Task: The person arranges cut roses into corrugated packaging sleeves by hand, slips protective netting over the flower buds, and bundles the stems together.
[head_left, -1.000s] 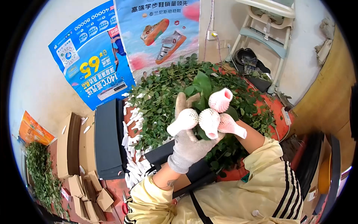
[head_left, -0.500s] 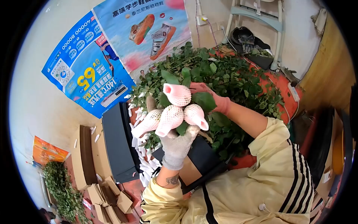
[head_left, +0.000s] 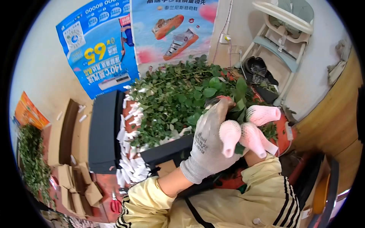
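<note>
A bunch of roses, several heads each in a pinkish-white foam net sleeve, points toward me at the right of centre. My left hand, in a grey-white glove, is closed around the bunch just behind the heads, its fingers partly covered by them. Broad green leaves stick out above. Of my right hand, only a bit of pink glove shows beyond the left fingers. The roses and left hand hide the rest, so its grip is not visible.
A large heap of leafy stems covers the table. White foam sleeves lie beside a black box. Red-handled scissors and folded cardboard pieces lie at lower left. A high chair stands behind at right.
The bunch has moved right and turned so its heads face right and toward me. My left hand went right with it; my right hand came nearer and is now mostly hidden. The view shifted.
</note>
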Available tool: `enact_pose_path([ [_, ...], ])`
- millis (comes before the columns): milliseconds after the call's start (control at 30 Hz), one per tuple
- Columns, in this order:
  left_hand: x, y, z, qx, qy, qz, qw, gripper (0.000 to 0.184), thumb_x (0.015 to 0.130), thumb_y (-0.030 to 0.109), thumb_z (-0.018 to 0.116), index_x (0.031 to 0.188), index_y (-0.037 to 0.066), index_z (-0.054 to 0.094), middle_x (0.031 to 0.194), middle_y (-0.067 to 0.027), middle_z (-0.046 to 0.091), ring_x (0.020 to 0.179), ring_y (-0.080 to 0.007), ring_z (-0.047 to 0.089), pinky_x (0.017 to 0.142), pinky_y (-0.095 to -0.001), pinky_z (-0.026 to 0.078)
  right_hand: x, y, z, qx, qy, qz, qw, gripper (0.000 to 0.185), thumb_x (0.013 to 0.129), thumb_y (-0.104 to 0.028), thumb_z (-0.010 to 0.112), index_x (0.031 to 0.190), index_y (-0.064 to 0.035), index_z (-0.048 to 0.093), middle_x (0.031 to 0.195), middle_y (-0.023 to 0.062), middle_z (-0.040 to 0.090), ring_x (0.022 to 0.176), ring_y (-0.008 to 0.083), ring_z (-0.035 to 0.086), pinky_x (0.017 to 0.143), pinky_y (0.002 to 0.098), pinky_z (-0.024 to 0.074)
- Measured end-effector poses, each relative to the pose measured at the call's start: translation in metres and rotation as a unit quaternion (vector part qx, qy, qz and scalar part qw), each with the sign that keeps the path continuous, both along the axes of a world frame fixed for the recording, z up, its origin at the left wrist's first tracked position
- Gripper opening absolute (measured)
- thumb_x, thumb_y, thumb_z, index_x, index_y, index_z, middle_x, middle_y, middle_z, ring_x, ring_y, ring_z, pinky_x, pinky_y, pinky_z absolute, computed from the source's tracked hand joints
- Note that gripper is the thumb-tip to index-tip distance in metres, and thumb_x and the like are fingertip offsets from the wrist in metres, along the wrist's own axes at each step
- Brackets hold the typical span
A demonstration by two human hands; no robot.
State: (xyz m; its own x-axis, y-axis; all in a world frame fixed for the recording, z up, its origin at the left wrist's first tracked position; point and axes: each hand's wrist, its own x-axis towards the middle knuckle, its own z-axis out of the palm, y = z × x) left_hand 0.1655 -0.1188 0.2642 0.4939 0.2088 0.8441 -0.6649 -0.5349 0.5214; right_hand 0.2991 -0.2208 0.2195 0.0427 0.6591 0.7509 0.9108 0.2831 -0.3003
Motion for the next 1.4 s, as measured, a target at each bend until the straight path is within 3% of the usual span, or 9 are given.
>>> enact_pose_path([
  [433,-0.002,0.006,0.001,0.05,-0.035,0.031,0.998,0.087,0.057,0.013,0.082,0.125,-0.004,0.032,0.112,-0.0219,0.048,0.1,-0.0344,0.055,0.083,-0.0406,0.048,0.018,0.012,-0.009,0.008,0.049,-0.037,0.998,0.043,0.074,-0.022,0.064,0.113,-0.0065,0.056,0.116,0.0114,0.056,0.104,0.0283,0.055,0.092,0.0378,0.0431],
  [633,-0.018,0.034,-0.052,-0.194,0.165,-0.144,0.956,0.064,0.087,0.032,0.053,0.138,0.004,0.026,0.131,-0.0163,0.043,0.115,-0.0275,0.05,0.095,-0.0409,0.044,0.018,0.046,-0.029,-0.005,0.336,0.071,0.939,0.038,0.073,-0.018,0.064,0.109,-0.0056,0.059,0.11,0.0116,0.059,0.098,0.0291,0.058,0.088,0.0381,0.0467],
  [767,-0.02,0.041,-0.073,-0.23,0.203,-0.109,0.945,0.059,0.096,0.05,0.029,0.137,0.008,0.034,0.13,-0.0133,0.049,0.116,-0.0247,0.05,0.096,-0.0391,0.043,0.014,0.047,-0.02,0.019,-0.061,-0.042,0.997,0.037,0.074,-0.019,0.063,0.109,-0.0065,0.059,0.11,0.011,0.06,0.098,0.0286,0.058,0.089,0.0381,0.0463],
  [1000,-0.017,0.035,-0.063,-0.132,0.036,-0.148,0.979,0.083,0.076,0.025,0.071,0.14,0.005,0.022,0.135,-0.0156,0.039,0.118,-0.0253,0.047,0.101,-0.0381,0.037,0.014,0.047,-0.029,-0.037,0.218,0.077,0.972,0.043,0.074,-0.025,0.062,0.113,-0.0069,0.057,0.113,0.0112,0.059,0.104,0.0297,0.055,0.093,0.039,0.0428],
  [1133,-0.02,0.044,-0.063,-0.104,0.119,-0.012,0.987,0.079,0.064,0.014,0.081,0.127,0.003,0.035,0.123,-0.0141,0.046,0.109,-0.0251,0.052,0.094,-0.0372,0.043,0.018,0.041,-0.017,0.002,-0.037,-0.079,0.996,0.043,0.076,-0.02,0.061,0.115,-0.0035,0.056,0.118,0.0151,0.054,0.107,0.0306,0.055,0.095,0.0399,0.0418],
  [1167,-0.016,0.043,-0.063,-0.17,0.084,0.01,0.982,0.074,0.06,0.013,0.084,0.12,0.001,0.043,0.116,-0.0146,0.05,0.104,-0.0247,0.054,0.09,-0.0358,0.045,0.005,0.037,-0.014,-0.038,0.321,0.121,0.938,0.046,0.08,-0.018,0.061,0.122,-0.0033,0.049,0.124,0.0125,0.051,0.112,0.0262,0.052,0.097,0.0382,0.0416],
  [1200,-0.012,0.047,-0.06,-0.142,0.074,0.056,0.986,0.065,0.06,0.01,0.083,0.114,0.001,0.047,0.11,-0.0136,0.053,0.1,-0.0243,0.055,0.087,-0.0349,0.046,-0.008,0.033,-0.01,0.04,0.651,0.258,0.713,0.05,0.085,-0.016,0.061,0.13,-0.0031,0.043,0.13,0.0098,0.049,0.117,0.0219,0.05,0.099,0.0365,0.0414],
  [1333,-0.014,0.066,-0.037,-0.008,0.03,0.068,0.997,0.067,0.058,0.01,0.081,0.115,0.001,0.047,0.112,-0.0146,0.052,0.105,-0.0307,0.052,0.092,-0.0405,0.042,0.007,0.038,-0.02,-0.003,0.585,0.213,0.783,0.061,0.082,-0.021,0.066,0.132,-0.0033,0.038,0.124,0.0092,0.053,0.11,0.0179,0.054,0.097,0.0349,0.044],
  [1400,-0.008,0.068,-0.026,-0.034,-0.006,0.019,0.999,0.076,0.06,0.009,0.077,0.126,0.002,0.041,0.133,-0.0204,0.041,0.125,-0.0348,0.039,0.102,-0.0436,0.034,0.023,0.038,-0.012,-0.054,0.078,0.081,0.992,0.064,0.076,-0.02,0.072,0.13,-0.0032,0.041,0.121,0.0079,0.055,0.107,0.0173,0.055,0.095,0.0339,0.0446],
])
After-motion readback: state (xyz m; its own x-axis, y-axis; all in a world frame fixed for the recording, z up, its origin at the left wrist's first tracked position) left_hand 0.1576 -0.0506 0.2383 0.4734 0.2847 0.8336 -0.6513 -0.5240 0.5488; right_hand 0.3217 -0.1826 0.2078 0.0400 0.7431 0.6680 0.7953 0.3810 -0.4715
